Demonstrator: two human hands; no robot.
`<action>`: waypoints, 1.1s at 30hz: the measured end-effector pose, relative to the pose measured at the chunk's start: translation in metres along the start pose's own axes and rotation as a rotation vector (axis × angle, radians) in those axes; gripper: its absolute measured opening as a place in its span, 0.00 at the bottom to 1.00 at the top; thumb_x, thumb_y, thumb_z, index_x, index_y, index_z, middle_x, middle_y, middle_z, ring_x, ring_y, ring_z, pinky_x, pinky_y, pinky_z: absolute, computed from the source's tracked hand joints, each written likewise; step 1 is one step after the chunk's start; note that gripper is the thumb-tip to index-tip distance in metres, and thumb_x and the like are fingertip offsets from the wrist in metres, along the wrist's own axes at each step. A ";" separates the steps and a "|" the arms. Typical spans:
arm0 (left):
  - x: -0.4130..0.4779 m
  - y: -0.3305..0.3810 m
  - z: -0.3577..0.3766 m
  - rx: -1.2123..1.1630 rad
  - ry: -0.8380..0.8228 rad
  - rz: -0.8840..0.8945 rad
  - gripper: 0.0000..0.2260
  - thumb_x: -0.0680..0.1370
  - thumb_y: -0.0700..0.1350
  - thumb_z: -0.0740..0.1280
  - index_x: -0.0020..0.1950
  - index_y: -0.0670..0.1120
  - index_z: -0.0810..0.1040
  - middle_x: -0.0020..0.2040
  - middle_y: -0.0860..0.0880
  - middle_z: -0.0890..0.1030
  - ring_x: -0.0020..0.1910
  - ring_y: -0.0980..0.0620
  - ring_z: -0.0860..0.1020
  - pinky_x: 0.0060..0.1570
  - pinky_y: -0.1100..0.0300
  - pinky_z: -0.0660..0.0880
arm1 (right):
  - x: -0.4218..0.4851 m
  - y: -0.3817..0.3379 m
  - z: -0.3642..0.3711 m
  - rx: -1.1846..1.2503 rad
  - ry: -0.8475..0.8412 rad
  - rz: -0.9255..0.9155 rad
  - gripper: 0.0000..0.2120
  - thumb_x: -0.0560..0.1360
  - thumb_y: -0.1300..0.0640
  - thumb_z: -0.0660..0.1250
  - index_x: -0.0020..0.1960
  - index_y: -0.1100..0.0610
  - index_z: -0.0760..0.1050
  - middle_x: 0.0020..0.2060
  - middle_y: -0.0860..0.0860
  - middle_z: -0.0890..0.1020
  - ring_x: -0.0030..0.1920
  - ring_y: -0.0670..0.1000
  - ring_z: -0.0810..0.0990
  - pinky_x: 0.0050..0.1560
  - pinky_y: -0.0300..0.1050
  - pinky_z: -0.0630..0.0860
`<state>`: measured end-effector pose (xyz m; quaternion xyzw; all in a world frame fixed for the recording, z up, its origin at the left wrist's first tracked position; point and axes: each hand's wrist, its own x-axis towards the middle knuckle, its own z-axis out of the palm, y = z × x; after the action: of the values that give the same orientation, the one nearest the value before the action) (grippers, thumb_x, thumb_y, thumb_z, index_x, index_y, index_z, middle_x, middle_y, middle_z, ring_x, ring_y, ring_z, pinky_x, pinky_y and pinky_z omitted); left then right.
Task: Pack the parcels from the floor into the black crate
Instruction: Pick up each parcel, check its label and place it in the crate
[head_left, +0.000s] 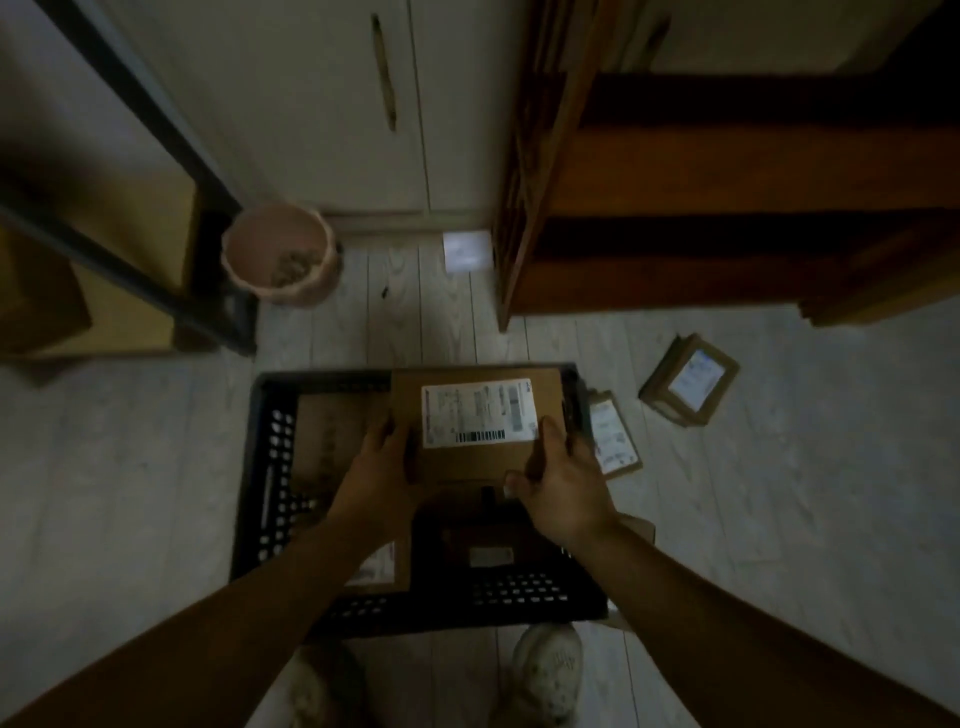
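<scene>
labelled cardboard parcel (475, 423) held over far right of black crate (270, 467), long axis left-right. left hand (376, 462) grips left edge, right hand (558, 480) right corner; both equally near. drop straight down.

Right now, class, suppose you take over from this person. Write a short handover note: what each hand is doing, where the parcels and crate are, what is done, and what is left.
Hands: the left hand and right hand grip the labelled parcel by its sides, over the far right of the black crate.
Done: at least two parcels lie in the crate, a brown box at the far left and a second parcel nearer you.
Left: set this parcel down. Then fetch the flat parcel beside the crate's right wall and the small box farther right on the floor.
</scene>
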<state>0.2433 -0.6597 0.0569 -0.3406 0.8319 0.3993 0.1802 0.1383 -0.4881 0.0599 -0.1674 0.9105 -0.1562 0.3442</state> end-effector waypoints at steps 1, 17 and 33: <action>0.014 -0.012 0.018 -0.002 -0.013 -0.003 0.32 0.74 0.47 0.68 0.75 0.52 0.57 0.75 0.50 0.57 0.71 0.47 0.65 0.68 0.52 0.68 | 0.016 0.010 0.016 -0.017 -0.018 0.009 0.37 0.75 0.44 0.65 0.75 0.49 0.48 0.69 0.58 0.61 0.65 0.59 0.66 0.63 0.52 0.70; 0.170 -0.118 0.178 0.158 -0.148 -0.045 0.36 0.76 0.56 0.63 0.78 0.53 0.47 0.78 0.43 0.48 0.75 0.38 0.53 0.72 0.49 0.56 | 0.157 0.091 0.172 -0.119 -0.018 0.105 0.36 0.77 0.52 0.63 0.77 0.54 0.46 0.73 0.65 0.51 0.70 0.64 0.58 0.67 0.59 0.63; 0.050 0.004 0.048 0.237 -0.181 0.024 0.32 0.78 0.55 0.61 0.77 0.50 0.51 0.78 0.45 0.50 0.76 0.41 0.51 0.74 0.44 0.54 | 0.037 0.039 0.047 -0.174 -0.105 -0.047 0.32 0.77 0.46 0.61 0.77 0.54 0.54 0.75 0.59 0.54 0.74 0.62 0.53 0.73 0.58 0.53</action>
<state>0.2068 -0.6409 0.0011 -0.2697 0.8576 0.3295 0.2885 0.1364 -0.4761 -0.0101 -0.2261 0.8971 -0.0754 0.3719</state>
